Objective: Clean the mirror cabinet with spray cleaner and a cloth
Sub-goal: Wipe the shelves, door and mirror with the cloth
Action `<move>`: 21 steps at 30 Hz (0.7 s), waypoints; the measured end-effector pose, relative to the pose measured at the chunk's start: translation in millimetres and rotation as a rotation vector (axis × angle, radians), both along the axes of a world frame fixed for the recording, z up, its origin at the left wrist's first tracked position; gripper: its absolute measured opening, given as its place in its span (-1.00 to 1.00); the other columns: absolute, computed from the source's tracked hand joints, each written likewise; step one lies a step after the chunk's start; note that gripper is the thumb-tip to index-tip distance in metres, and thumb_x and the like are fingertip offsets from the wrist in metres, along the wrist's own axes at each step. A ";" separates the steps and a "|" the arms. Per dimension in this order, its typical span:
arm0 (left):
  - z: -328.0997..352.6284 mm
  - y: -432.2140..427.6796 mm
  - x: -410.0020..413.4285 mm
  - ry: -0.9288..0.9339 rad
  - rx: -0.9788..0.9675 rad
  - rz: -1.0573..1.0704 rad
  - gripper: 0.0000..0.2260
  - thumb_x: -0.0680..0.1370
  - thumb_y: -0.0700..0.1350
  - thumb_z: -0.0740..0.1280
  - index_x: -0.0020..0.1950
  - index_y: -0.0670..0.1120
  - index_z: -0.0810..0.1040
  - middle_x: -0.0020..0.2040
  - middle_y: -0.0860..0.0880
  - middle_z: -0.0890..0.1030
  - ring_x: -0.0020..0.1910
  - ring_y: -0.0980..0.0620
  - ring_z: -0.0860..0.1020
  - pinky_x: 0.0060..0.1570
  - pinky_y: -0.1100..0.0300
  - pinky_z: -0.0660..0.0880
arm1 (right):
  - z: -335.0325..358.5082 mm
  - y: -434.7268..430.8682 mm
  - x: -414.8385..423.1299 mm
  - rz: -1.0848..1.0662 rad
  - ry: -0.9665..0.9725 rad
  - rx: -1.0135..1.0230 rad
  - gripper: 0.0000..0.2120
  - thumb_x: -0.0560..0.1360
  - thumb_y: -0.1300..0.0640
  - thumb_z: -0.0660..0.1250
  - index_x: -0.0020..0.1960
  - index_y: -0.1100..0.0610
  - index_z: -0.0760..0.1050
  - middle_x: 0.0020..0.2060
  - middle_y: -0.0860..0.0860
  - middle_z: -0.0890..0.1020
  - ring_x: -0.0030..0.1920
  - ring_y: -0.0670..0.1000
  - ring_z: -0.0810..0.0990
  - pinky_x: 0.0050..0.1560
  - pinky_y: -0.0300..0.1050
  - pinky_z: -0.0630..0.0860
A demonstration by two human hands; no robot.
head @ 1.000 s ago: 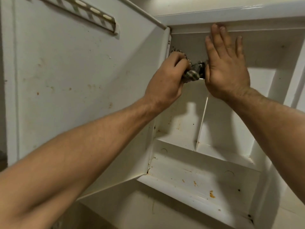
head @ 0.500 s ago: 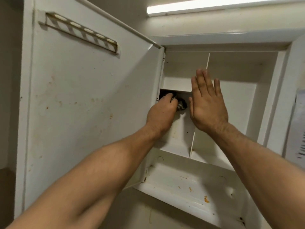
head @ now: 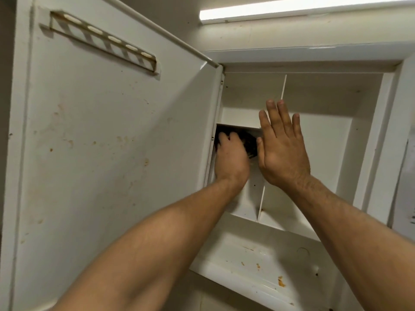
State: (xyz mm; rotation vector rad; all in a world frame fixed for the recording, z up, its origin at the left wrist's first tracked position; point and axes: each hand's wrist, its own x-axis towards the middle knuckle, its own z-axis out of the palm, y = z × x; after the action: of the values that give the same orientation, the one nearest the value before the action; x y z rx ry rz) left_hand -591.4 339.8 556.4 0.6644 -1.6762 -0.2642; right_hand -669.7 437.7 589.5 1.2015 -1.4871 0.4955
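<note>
The white mirror cabinet (head: pixel 318 135) hangs open, its stained door (head: pixel 112 142) swung out to the left. My left hand (head: pixel 232 160) is inside the left compartment under a small shelf, shut on a dark checked cloth (head: pixel 249 143) pressed against the back wall. Only a shadowed bit of the cloth shows past my fingers. My right hand (head: pixel 283 149) is flat with fingers apart, laid against the thin vertical divider (head: pixel 260 207) just right of the cloth. No spray bottle is in view.
A slotted metal rack (head: pixel 101 39) is fixed high on the door's inner face. The cabinet's bottom ledge (head: pixel 258 263) carries orange rust spots. A tube light (head: pixel 292 7) glows above. A paper sheet (head: pixel 406 191) hangs at the right edge.
My view has tilted upward, so both hands sit lower in the frame. My left hand with the cloth has slid deeper under the small shelf; the right hand stays on the divider.
</note>
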 end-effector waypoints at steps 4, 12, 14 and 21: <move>-20.6 20.3 -16.5 -0.110 -0.154 -0.279 -0.56 0.65 -0.26 0.26 0.53 -0.26 0.33 0.53 -0.31 0.31 0.51 -0.30 0.30 0.49 -0.18 0.31 | -0.1 -0.6 -3.3 0.045 0.008 -0.009 -0.39 0.65 0.04 0.05 0.66 0.19 0.10 0.68 0.11 0.01 0.68 0.09 -0.14 0.65 0.20 -0.18; -9.1 4.7 -34.7 0.153 0.021 -0.044 -0.70 0.68 -0.15 0.24 0.41 -0.16 0.41 0.46 -0.14 0.35 0.35 -0.13 0.45 0.37 -0.05 0.47 | -1.8 -3.7 -7.9 0.132 -0.002 -0.044 -0.39 0.63 0.09 0.08 0.65 0.19 0.14 0.68 0.11 0.03 0.68 0.10 -0.11 0.65 0.17 -0.20; -20.3 9.2 -36.4 0.115 -0.112 -0.163 -0.71 0.70 -0.03 0.18 0.43 0.00 0.37 0.39 -0.05 0.45 0.34 -0.05 0.48 0.38 -0.08 0.47 | -1.7 -4.5 -7.9 0.150 -0.006 -0.047 -0.40 0.63 0.08 0.07 0.65 0.19 0.15 0.68 0.11 0.04 0.68 0.10 -0.10 0.65 0.19 -0.18; -13.9 -0.7 -34.7 0.179 -0.102 0.008 -0.75 0.66 -0.19 0.21 0.33 -0.13 0.48 0.41 -0.07 0.42 0.35 -0.07 0.46 0.37 -0.10 0.47 | -2.6 -4.8 -10.1 0.198 -0.003 -0.058 -0.40 0.61 0.12 0.12 0.63 0.20 0.20 0.67 0.12 0.07 0.68 0.13 -0.07 0.64 0.22 -0.16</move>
State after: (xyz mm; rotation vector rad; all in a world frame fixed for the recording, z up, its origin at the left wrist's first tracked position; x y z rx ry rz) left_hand -626.2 339.1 542.4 0.5545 -1.5054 -0.2243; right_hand -679.8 432.9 586.9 1.3088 -1.3536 0.6693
